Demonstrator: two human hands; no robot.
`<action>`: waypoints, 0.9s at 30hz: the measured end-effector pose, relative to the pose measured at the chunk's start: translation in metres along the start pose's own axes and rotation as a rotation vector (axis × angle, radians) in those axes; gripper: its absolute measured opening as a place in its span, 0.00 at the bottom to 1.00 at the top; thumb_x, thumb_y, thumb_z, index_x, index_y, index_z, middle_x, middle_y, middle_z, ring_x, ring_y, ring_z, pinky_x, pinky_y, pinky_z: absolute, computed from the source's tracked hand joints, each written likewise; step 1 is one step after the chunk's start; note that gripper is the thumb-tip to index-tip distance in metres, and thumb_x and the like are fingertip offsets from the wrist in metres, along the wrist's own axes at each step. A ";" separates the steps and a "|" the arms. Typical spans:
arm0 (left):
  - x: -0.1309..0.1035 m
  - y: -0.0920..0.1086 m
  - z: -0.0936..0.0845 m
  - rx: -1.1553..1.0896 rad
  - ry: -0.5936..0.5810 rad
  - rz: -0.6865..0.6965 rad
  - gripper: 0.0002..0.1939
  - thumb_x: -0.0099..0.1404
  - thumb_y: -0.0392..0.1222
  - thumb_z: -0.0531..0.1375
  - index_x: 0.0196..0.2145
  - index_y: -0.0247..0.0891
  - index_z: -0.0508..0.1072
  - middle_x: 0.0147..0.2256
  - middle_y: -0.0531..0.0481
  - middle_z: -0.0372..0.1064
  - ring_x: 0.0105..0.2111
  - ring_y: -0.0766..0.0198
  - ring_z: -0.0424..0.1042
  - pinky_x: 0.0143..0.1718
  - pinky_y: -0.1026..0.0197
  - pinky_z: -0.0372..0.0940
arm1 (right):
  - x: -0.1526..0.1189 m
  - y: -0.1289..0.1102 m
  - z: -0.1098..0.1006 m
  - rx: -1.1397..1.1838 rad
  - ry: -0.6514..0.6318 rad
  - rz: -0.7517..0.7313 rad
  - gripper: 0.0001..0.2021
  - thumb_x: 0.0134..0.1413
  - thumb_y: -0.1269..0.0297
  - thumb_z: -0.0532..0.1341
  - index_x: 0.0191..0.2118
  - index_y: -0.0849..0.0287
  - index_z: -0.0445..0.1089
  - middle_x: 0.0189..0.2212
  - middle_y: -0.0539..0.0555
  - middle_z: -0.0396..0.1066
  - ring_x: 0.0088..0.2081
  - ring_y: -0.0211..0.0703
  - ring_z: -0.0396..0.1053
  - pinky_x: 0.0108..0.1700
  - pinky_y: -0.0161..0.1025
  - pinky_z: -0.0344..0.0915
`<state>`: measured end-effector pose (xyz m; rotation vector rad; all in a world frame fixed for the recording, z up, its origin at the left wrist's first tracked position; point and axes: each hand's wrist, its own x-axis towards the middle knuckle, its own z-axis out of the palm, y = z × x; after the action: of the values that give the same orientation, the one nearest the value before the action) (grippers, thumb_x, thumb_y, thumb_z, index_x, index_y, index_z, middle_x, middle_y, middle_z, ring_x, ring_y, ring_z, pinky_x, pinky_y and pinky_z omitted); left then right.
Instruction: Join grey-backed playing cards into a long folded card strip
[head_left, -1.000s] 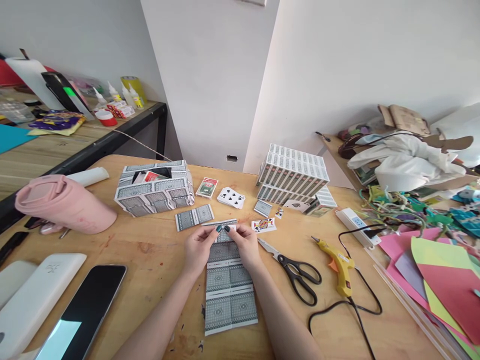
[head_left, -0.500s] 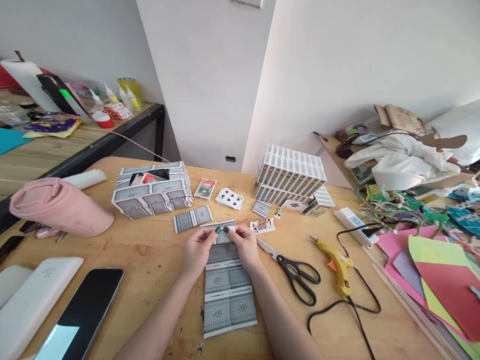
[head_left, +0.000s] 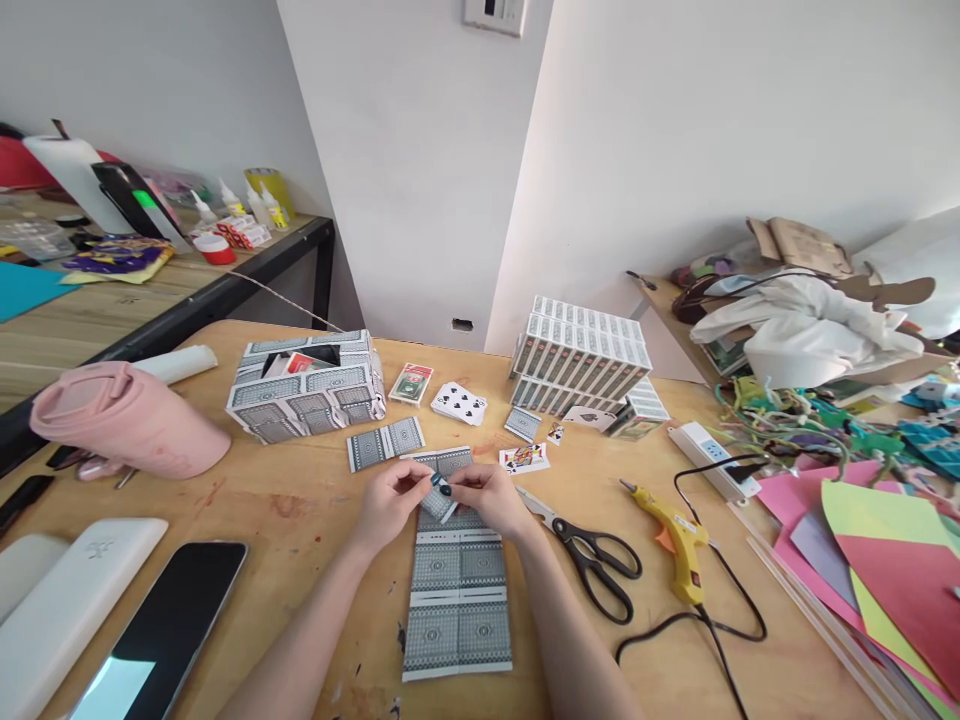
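Note:
My left hand (head_left: 391, 505) and my right hand (head_left: 489, 497) meet at the middle of the table, both pinching one small patterned playing card (head_left: 437, 503) that is tilted between them. Below and partly behind it lies a panel of joined cards (head_left: 457, 595), patterned backs up, running toward me. Two more patterned cards (head_left: 385, 443) rest up and to the left of my left hand. Near my right hand are a cut face card (head_left: 524, 457) and black-handled scissors (head_left: 596, 560). A stack of six-of-spades-topped cards (head_left: 459, 402) lies beyond the hands.
A card-covered box (head_left: 307, 390) stands at the back left, beside a pink tumbler (head_left: 131, 420). Stacked card boxes (head_left: 581, 350) are at the back right. A phone (head_left: 161, 630) lies front left; a yellow glue gun (head_left: 679, 540) with its cord lies right.
The small card between my fingers is now tilted and somewhat nearer to me, uncovering more of the cards behind. The view has shifted slightly upward.

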<state>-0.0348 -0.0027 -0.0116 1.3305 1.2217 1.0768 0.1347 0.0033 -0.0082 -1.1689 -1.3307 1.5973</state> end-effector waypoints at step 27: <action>0.003 -0.005 0.009 -0.209 0.125 -0.113 0.13 0.51 0.48 0.63 0.25 0.35 0.70 0.22 0.54 0.63 0.26 0.67 0.61 0.28 0.66 0.58 | 0.004 0.010 0.014 0.092 0.218 -0.032 0.15 0.42 0.53 0.62 0.23 0.63 0.69 0.12 0.46 0.61 0.14 0.30 0.52 0.18 0.31 0.48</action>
<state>-0.0263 -0.0004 -0.0178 1.0363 1.2240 1.1861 0.1200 0.0007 -0.0176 -1.2209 -1.1188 1.4470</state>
